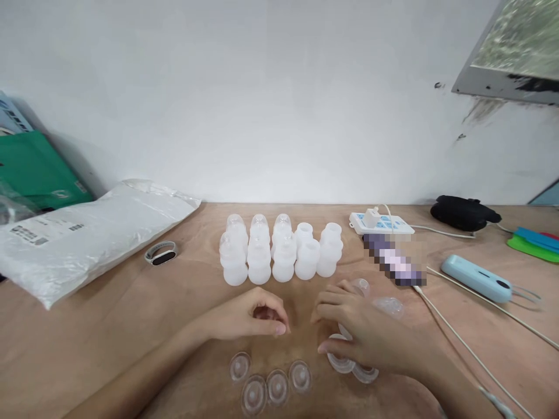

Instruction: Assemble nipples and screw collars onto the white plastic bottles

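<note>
1. Your left hand (pixel 255 319) is curling over the worktop (pixel 131 326), its fingertips drawn in against the thumb. Something pale is glinting under them, but I cannot tell whether you are gripping it.
2. Your right hand (pixel 362 334) is arching palm-down just beside the left, with its fingers bent over a pair of clear caps (pixel 342 364). It is touching them, though the palm is hiding whether it is clasping one.
3. Four domed caps (pixel 277 387) are lying in a loose arc on the near side of the left hand, close to it but not touching.
4. Two more clear domes (pixel 388 305) are sitting just beyond the right hand's knuckles.
5. Small white bottles (pixel 282 256) are standing upright in two rows beyond both hands. Those on the left are wearing domed tops, and those on the right are showing open necks.
6. A plastic bag (pixel 87 233) and a wristband (pixel 161 254) are lying well off to your left.
7. A power strip (pixel 379 223), a black pouch (pixel 463 212) and a pale-blue device (pixel 476 278) are sitting off to your right. A white cable (pixel 458 337) is running past your right forearm.
</note>
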`<state>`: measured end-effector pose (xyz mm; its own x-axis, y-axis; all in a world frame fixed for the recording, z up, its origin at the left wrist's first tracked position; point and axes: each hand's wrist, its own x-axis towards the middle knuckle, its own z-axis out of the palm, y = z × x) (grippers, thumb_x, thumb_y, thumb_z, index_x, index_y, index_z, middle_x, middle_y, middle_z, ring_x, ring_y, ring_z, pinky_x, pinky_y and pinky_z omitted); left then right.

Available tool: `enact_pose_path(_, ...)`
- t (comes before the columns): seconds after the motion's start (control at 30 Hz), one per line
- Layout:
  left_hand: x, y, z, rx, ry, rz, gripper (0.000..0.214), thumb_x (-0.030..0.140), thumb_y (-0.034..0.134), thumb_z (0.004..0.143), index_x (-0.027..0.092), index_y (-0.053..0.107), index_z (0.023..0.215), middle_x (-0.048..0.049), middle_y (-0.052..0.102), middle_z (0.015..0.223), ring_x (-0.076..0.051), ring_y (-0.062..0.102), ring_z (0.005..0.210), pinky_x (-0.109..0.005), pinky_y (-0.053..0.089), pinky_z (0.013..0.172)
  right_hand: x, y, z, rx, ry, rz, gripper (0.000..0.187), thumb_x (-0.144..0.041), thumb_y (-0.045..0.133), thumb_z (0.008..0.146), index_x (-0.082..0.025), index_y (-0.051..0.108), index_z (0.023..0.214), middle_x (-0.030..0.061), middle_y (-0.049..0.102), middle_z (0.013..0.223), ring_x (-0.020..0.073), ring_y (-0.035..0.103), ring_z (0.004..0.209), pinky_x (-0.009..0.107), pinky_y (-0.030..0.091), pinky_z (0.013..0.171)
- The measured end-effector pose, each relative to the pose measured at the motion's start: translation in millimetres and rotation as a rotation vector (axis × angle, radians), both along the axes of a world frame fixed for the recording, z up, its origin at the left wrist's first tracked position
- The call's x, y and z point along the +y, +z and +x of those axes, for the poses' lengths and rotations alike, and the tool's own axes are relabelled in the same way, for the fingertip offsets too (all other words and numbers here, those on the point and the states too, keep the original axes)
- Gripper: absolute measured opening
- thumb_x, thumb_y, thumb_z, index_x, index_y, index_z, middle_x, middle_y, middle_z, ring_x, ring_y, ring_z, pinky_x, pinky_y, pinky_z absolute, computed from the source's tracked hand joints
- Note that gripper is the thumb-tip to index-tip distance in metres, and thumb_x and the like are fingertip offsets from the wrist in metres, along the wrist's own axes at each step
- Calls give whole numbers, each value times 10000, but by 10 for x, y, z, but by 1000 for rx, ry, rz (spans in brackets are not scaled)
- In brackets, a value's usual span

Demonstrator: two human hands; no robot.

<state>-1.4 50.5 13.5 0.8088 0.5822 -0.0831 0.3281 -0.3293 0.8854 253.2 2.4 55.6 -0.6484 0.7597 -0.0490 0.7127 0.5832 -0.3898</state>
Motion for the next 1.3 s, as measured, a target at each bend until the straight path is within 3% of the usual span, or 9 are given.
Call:
enact_pose_path(0.1,49,173,-160,83,-146,-161,465,638,795,709,224,779,921,9,651,761,-141,519,653,-240,403,591,-29,17,10,-47,21,-9,131,-197,781,839,-192,650,832,-1,675,927,229,622,939,431,431,897)
enact_pose_path(0.17,62,261,-241,172,-203,-145,656,645,918,474,267,769,990,18,620,868,-160,506,738,-241,412,629,-35,5,51,-126,-15,8,164,-203,828,782,-189,671,827,22,662,929,262,611,959,455,448,884)
enact_pose_path(0.23,54,313,-284,245,-251,-111,731,620,954,382,293,760,1007,21,566,936,-169,494,782,-239,433,642,-41,-21,86,-218,-38,15,260,-223,903,674,-188,699,832,52,654,968,310,597,993,500,462,879)
enact_pose_path(0.33,31,318,-298,271,-260,-184,496,592,925,526,259,769,858,11,521,961,-145,533,730,-237,474,609,-50,-47,89,-315,-22,9,290,-196,922,610,-168,711,806,91,649,1002,347,590,1006,519,492,848)
enact_pose_path(0.43,26,256,-274,201,-181,-179,305,508,870,685,227,755,708,10,542,893,-125,543,673,-230,460,584,-47,-24,51,-269,-22,23,199,-140,856,680,-157,679,770,91,646,986,325,595,990,487,514,824)
enact_pose_path(0.67,-47,-49,77,-25,191,123,94,276,711,870,210,706,937,6,576,917,-158,520,761,-269,425,695,26,-112,-15,269,-157,236,353,-71,695,842,-196,617,1163,77,633,1135,266,583,1045,459,514,892)
enact_pose_path(0.8,-112,-229,222,-40,244,187,364,352,817,784,214,655,1079,-31,584,1020,-234,530,907,-351,436,824,26,-269,-74,375,-89,259,505,-75,684,854,-228,548,1316,79,613,1225,251,584,1113,415,528,928)
enact_pose_path(0.97,-100,-319,181,-136,238,183,772,539,874,685,237,509,1295,-59,569,1139,-260,547,973,-398,469,889,48,-413,-198,302,-26,223,457,-38,740,807,-179,586,1214,89,661,1203,263,593,1137,430,512,975)
enact_pose_path(1.3,-110,-301,185,-83,234,237,644,488,845,753,240,537,1261,-51,578,1141,-241,547,963,-397,473,893,111,-453,-214,185,-40,275,299,-133,763,834,-187,612,1086,74,678,1073,258,622,1010,408,511,859)
